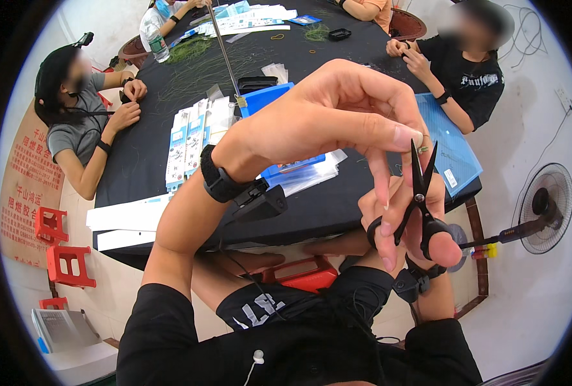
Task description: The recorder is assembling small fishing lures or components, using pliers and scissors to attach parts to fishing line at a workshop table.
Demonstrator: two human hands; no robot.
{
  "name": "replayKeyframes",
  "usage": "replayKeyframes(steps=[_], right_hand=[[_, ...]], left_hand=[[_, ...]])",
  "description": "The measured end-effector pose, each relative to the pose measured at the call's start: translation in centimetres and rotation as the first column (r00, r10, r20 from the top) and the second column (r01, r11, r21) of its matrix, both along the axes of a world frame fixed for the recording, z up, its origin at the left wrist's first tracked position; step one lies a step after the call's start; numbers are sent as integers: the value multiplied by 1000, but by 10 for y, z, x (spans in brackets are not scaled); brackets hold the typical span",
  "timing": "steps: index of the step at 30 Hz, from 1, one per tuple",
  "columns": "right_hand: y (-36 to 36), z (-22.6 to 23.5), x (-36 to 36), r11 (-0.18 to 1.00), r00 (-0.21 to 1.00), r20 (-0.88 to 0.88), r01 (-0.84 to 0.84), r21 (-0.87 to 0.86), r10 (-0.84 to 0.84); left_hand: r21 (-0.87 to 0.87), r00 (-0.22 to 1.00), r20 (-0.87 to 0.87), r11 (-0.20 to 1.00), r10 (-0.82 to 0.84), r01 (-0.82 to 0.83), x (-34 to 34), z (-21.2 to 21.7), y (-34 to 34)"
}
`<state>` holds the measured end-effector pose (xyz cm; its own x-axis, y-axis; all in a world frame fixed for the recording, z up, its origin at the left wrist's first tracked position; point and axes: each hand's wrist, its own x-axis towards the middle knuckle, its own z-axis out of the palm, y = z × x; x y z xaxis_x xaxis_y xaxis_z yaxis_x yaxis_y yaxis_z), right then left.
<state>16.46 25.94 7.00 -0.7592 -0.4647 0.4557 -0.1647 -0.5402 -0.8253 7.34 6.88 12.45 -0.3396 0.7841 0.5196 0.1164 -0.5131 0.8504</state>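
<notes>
My right hand (398, 222) holds a small pair of scissors (420, 193) with black handles, thumb and fingers through the loops. The dark blades point up and stand slightly apart. My left hand (356, 122) reaches across from the left, thumb and forefinger pinched together close beside the blade tips. At that pinch shows a tiny greenish piece (422, 149), too small to name, lying right by the blades. The other fingers of my left hand are bent and hang down near the scissors. Both wrists wear black straps with small devices.
A black-covered table (170, 122) holds a blue box (260, 100), printed cards (186, 145), white strips (128, 219), a blue sheet (450, 145) and green strands (189, 51). Several people sit around it. A fan (543, 206) stands right; red stools (70, 265) are left.
</notes>
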Motion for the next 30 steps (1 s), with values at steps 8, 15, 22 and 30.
replayKeyframes(steps=[8, 15, 22, 30], right_hand=[[0, 3, 3, 996, 997, 7, 78, 31, -78], [0, 4, 3, 995, 995, -29, 101, 24, -101], [3, 5, 5, 986, 990, -20, 138, 92, -137], [0, 5, 8, 975, 978, -13, 209, 72, -209]], left_hand=[[4, 1000, -8, 1000, -23, 23, -1, 1, 0], [21, 991, 97, 996, -87, 85, -2, 1, -3], [42, 993, 70, 995, -97, 94, -5, 0, -2], [51, 994, 72, 996, -81, 77, -5, -1, -2]])
